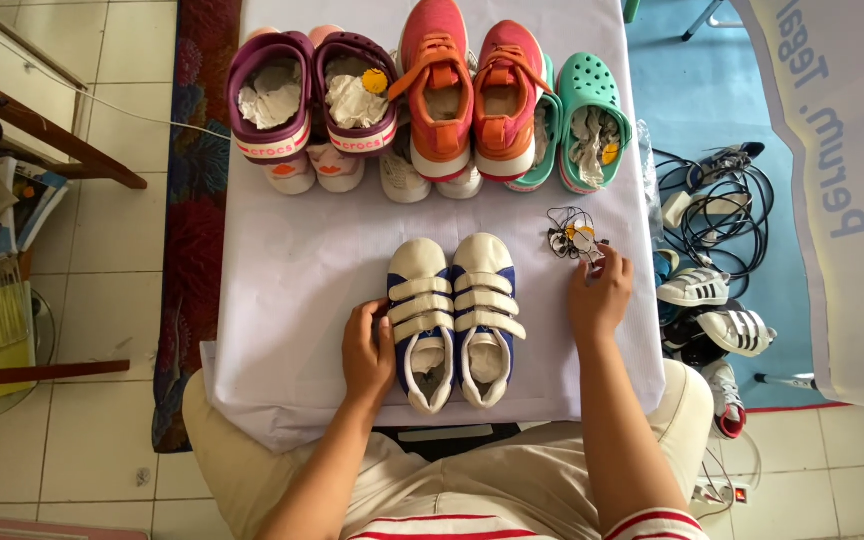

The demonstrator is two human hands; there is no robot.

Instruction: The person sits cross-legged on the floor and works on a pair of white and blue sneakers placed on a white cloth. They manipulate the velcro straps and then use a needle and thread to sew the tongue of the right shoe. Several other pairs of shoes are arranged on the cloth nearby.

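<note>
floor, left edge: pale tiles, wooden furniture and papers at upper left of frame; dark red patterned rug (195,200) runs down beside the table.
table: white cloth (292,270) covers it, centre of frame, from top edge down to the person's lap.
back row, upper left: 2 purple clogs (314,95) side by side, stuffed with crumpled paper, resting on a pair of small white shoes (314,172).
back row, upper centre: 2 orange-pink strap sneakers (472,90), touching each other, stacked on another white pair.
back row, upper right: 2 mint green clogs (587,115); the right one has paper inside, the left one is mostly hidden behind the sneakers.
left hand (367,350): lower centre, flat against the outer side of the left shoe, fingers loosely curled on it, not gripping around it.
white-and-blue shoes (455,320): 1 pair, 3 white straps each, toes pointing to top of frame, touching each other, lower centre of cloth, between both hands.
right hand (600,295): right of the pair, apart from it, fingertips narrow and pinched on the tag bundle.
tag bundle (572,232): black cords with small yellow tags, on the cloth just above the right hand.
floor, right side: black cables (712,210) on blue mat; black-and-white striped sneakers (717,320) below them; white banner at far right.
</note>
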